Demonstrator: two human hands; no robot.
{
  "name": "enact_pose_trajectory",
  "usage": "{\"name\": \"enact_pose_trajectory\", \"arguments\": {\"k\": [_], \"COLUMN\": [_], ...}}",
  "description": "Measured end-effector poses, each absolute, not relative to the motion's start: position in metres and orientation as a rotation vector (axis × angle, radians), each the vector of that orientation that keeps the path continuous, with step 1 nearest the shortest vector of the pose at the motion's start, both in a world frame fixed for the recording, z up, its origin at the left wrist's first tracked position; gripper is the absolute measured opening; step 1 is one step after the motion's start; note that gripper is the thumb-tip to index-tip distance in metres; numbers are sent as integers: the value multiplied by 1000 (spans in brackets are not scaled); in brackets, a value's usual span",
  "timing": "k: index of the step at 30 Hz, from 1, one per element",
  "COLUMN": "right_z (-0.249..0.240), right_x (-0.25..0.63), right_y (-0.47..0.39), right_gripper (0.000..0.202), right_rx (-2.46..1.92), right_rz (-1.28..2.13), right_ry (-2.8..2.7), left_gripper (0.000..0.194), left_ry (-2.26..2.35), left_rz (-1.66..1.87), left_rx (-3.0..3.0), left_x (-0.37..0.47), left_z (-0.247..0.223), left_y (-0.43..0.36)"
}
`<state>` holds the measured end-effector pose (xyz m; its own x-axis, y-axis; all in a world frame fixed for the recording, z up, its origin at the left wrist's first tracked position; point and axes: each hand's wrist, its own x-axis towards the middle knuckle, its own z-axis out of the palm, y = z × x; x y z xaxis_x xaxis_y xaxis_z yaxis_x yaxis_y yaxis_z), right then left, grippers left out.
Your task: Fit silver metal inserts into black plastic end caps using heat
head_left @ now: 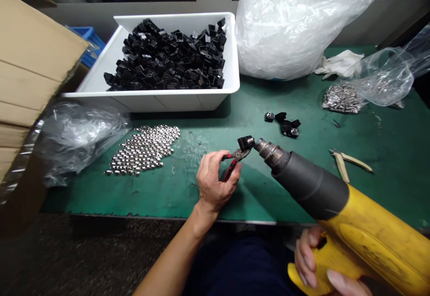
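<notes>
My left hand is closed around the red-and-black handles of a pair of pliers. A small black plastic part with a shiny metal piece sits at the pliers' jaws. In my right hand is a yellow heat gun, its fingers wrapped round the grip. The metal nozzle of the gun points left, close beside the black part; whether they touch I cannot tell. Several black parts, some with metal pieces, lie on the green mat beyond the nozzle.
A white bin heaped with black parts stands at the back. Metal pieces lie in rows at left, beside clear plastic and a cardboard box. Cream-handled pliers, a bag of metal bits and a large plastic bag are at right.
</notes>
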<state>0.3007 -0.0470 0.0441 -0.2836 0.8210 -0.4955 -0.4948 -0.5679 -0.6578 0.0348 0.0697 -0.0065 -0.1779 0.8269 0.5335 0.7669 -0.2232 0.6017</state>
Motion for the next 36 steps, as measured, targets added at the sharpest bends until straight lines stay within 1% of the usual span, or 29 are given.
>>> {"name": "enact_pose_trajectory", "arguments": {"k": [16, 24, 32, 36], "right_z": [43, 43, 44, 42], "right_x": [302, 301, 301, 303], "right_y": [-48, -48, -48, -51], "right_gripper": [37, 38, 36, 37], "right_rx": [-1061, -1062, -1044, -1031], "right_rz": [1928, 1924, 1930, 1938], "right_ry": [-496, -497, -504, -515], "left_gripper": [31, 29, 30, 31], "left_ry": [1871, 1891, 1849, 1847], "left_rz": [1389, 1333, 1364, 1377], "left_rx": [1943, 1930, 1951, 1923], "left_x": [35, 36, 35, 36], "left_z": [-5, -4, -5, -5], "left_y": [69, 69, 69, 67]}}
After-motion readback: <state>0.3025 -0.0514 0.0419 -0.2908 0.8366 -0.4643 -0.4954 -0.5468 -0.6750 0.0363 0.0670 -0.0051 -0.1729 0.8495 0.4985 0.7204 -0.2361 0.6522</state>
